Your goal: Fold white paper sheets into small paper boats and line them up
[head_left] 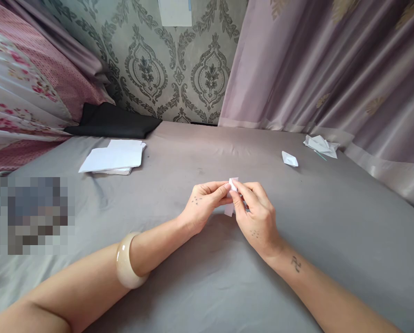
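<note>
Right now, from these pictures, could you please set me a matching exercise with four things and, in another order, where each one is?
Things:
1. bangle
2. small paper
3. paper stack
4. paper pile

Places:
A. at the right of the picture, near the curtain
B. around the left forearm
C. at the left of the picture, near the black cloth
D. between the fingers of the left hand and right hand

Pairs: 1-B, 2-D, 3-C, 4-A.

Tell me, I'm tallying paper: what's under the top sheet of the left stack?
More white paper juts out along the near edge; the rest is covered, its count unseen.
</note>
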